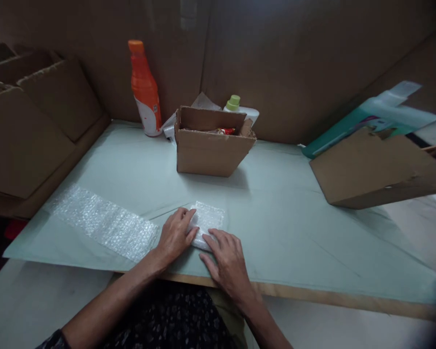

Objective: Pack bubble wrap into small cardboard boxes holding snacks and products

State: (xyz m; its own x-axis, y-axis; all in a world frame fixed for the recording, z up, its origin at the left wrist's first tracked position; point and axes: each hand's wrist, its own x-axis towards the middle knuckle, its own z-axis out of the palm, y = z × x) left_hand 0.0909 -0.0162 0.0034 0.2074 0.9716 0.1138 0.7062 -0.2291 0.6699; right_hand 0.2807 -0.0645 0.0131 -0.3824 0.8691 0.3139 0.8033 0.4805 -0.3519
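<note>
- Bubble-wrapped packet (208,220) lies near the front edge of the desk (283,228), on the pale green sheet that covers it.
- Left hand (175,237) rests on the packet's left side, its fingers (189,224) held together and pressed flat over the wrap, clamped on nothing.
- Right hand (228,259) lies at the packet's near right corner, fingers a little spread, tips touching the wrap's edge, flat and not closed round it.
- Loose strip of bubble wrap (103,223) is spread flat to the left of the hands, just beside the left wrist.
- Small open cardboard box (210,145) stands farther back, in the middle of the desk, flaps up; inside, something red and yellow (225,131) shows at the rim, and what it is cannot be told.
- White bottle with a green cap (236,107) stands just behind the box, partly hidden by it.
- Orange bottle (144,92) stands upright to the box's left, against the cardboard back wall.
- Larger cardboard box (374,169) lies tilted at the right, with teal packaging (366,118) behind it; its contents do not show.
- Flattened cardboard (32,116) is stacked at the far left.
</note>
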